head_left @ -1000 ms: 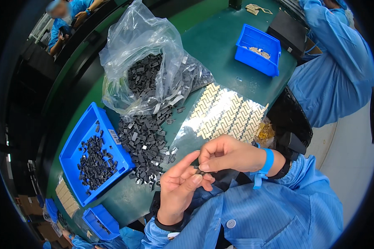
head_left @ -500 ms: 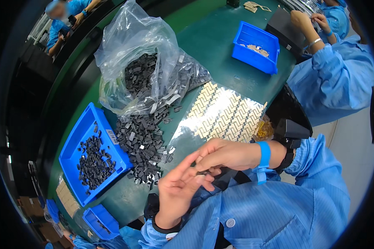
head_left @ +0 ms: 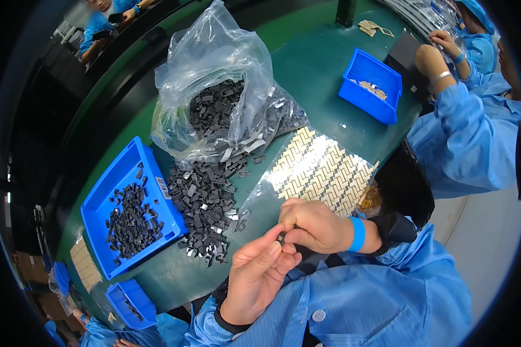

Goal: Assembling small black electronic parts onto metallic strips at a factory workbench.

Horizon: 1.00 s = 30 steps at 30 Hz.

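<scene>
Close to my chest, my left hand (head_left: pixel 257 274) pinches a small black plastic part (head_left: pixel 281 237) between thumb and forefinger. My right hand (head_left: pixel 314 226) meets it there, its thumb and fingertips closed at the same part; the fingers cover most of it. Just beyond the hands lies a clear sheet (head_left: pixel 266 188) with rows of pale stick-on pieces (head_left: pixel 324 173). A heap of loose black plastic parts (head_left: pixel 205 205) spreads on the table to the left of the sheet, spilling out of a clear plastic bag (head_left: pixel 214 40).
A large blue bin (head_left: pixel 92 208) at the left holds black parts; a small blue bin (head_left: pixel 147 309) stands nearer. Another blue bin (head_left: pixel 359 101) with pale scraps is at the far right. A co-worker's blue sleeve (head_left: pixel 474 133) is at the right. The tabletop (head_left: pixel 307 63) is green.
My hands have come together, the left thumb and forefinger now closing on the black part where the fingers were spread before. The view has shifted slightly.
</scene>
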### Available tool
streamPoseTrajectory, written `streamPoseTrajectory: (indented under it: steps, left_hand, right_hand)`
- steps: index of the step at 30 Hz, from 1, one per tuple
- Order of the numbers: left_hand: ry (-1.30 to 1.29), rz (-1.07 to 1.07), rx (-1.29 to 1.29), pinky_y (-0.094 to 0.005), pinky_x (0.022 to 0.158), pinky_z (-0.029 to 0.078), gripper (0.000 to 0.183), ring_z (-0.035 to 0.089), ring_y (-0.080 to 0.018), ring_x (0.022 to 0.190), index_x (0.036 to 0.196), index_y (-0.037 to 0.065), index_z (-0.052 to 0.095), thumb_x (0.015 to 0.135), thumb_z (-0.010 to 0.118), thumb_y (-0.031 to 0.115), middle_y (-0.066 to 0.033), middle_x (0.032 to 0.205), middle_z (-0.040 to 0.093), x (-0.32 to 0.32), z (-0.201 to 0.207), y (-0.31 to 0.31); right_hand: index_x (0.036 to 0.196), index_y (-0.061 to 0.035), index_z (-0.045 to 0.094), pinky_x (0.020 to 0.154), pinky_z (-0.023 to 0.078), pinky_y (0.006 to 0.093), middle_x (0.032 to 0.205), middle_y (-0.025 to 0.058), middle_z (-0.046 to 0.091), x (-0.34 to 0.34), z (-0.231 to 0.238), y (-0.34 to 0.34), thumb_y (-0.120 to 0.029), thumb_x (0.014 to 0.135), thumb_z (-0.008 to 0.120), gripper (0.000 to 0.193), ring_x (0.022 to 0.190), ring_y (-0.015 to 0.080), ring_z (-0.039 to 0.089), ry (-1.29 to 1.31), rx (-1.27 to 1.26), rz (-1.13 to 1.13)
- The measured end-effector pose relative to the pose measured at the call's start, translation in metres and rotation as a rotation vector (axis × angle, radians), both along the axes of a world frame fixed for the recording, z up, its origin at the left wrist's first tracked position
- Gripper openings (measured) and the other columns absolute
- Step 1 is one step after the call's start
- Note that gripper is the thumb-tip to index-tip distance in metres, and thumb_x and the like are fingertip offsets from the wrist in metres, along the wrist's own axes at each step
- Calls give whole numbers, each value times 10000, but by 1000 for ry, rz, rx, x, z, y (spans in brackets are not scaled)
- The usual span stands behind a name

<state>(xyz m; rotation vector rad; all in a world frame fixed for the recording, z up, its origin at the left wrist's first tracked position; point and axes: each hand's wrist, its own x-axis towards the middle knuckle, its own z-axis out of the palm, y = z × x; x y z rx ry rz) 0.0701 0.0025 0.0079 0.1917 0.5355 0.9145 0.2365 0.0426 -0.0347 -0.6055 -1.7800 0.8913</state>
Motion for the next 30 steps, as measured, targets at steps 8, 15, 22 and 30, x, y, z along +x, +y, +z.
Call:
streamPoseTrajectory:
  steps: [8,15,22,30]
  left_hand:
    - [373,-23,375,-324,660,532,297,644,-249,715,1145,-83,502,886,482,60,-207,829,628,-27,20,-8]
    - [1532,874,749,-223,515,440,296,515,-110,525,1134,-48,538,866,532,76,-90,652,571,-131,44,27]
    - [2313,586,1270,-292,556,431,448,534,-202,628,1017,6,609,596,753,54,-81,746,594,-82,14,48]
    - [1853,-335,1629,-600,1012,129,519,447,-245,1169,1124,53,550,669,712,243,-67,1222,515,2,-45,63]
  right_hand:
    - [767,-90,553,581,414,303,683,28,479,21,-10,6,-169,737,587,91,616,172,501,-396,408,-35]
    - [807,-21,566,606,448,340,743,87,531,54,16,21,-62,735,642,113,693,262,547,-451,17,-201]
    - [853,-15,554,687,457,349,855,106,540,42,-2,27,-98,713,663,196,786,274,548,-460,80,-99]
    - [911,-24,536,772,438,353,931,103,532,38,-19,34,-112,663,690,305,873,282,530,-561,118,-88]
